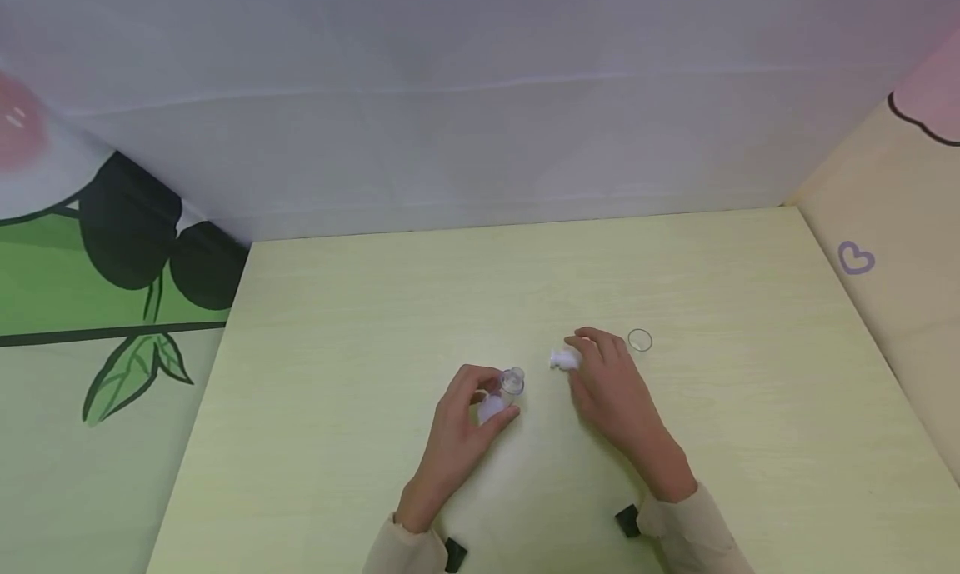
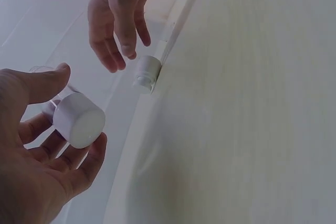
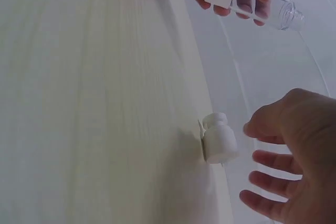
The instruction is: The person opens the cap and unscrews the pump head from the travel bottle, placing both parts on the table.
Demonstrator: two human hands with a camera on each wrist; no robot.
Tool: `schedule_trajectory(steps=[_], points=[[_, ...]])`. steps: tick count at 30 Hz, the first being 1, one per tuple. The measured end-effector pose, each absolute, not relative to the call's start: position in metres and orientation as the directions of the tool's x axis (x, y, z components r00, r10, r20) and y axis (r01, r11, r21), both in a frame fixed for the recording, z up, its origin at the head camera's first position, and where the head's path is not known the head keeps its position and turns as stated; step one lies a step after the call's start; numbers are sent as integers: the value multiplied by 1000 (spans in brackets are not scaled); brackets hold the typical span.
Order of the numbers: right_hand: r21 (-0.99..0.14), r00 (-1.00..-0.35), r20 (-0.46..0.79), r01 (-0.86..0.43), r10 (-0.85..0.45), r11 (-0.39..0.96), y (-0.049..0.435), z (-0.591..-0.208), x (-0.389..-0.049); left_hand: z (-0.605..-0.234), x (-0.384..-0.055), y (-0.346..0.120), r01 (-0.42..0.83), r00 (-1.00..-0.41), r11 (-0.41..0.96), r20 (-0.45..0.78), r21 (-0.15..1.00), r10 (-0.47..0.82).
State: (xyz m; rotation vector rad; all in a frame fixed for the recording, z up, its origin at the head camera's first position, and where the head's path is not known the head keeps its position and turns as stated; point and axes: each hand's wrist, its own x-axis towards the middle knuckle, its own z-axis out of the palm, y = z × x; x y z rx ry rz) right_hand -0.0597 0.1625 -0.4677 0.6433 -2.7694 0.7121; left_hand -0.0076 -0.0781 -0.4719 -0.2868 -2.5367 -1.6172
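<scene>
My left hand [image 1: 459, 428] grips a small clear bottle [image 1: 512, 382] between thumb and curled fingers. The bottle's lower end is a white cylinder [image 2: 80, 120], and its clear threaded neck [image 3: 289, 16] shows in the right wrist view. A white cap [image 1: 564, 359] with a narrower stub at one end lies on its side on the table. Beside the cap is my right hand [image 1: 611, 386], its fingers loosely bent. Both wrist views show a small gap between those fingers and the cap [image 3: 219, 140].
On the pale wooden table [image 1: 360, 324] a thin round ring or disc [image 1: 640, 339] lies just beyond the right hand. A grey-white cloth backdrop [image 1: 480, 149] stands behind the table. Printed panels flank both sides, the right one with a purple heart [image 1: 856, 258].
</scene>
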Motion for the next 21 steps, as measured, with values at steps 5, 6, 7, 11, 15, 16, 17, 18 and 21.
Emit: schedule_trajectory(steps=[5, 6, 7, 11, 15, 16, 17, 18, 21], points=[[-445, -855, 376, -505, -357, 740, 170, -471, -50, -473, -18, -74, 233, -972, 400, 208, 886, 105], [-452, -850, 384, -513, -359, 730, 172, -472, -48, -473, -20, -74, 239, -971, 398, 213, 886, 109], [-459, -846, 393, -520, -360, 720, 174, -473, -45, -472, -22, -73, 238, -971, 396, 210, 887, 112], [-510, -828, 433, -551, -356, 661, 179, -476, -34, -472, -30, -70, 239, -971, 388, 208, 890, 121], [-564, -820, 459, -566, -341, 602, 182, -479, -26, -472, -37, -67, 220, -975, 407, 189, 886, 116], [-576, -822, 460, -564, -336, 591, 182, -480, -25, -472, -39, -67, 216, -976, 416, 186, 883, 112], [-585, -823, 461, -564, -332, 583, 182, -480, -24, -472, -40, -66, 214, -977, 424, 185, 880, 108], [-592, -825, 459, -560, -329, 579, 183, -481, -22, -472, -41, -66, 206, -978, 430, 180, 879, 101], [-616, -837, 442, -545, -323, 569, 183, -483, -19, -472, -44, -65, 195, -981, 441, 176, 876, 84]])
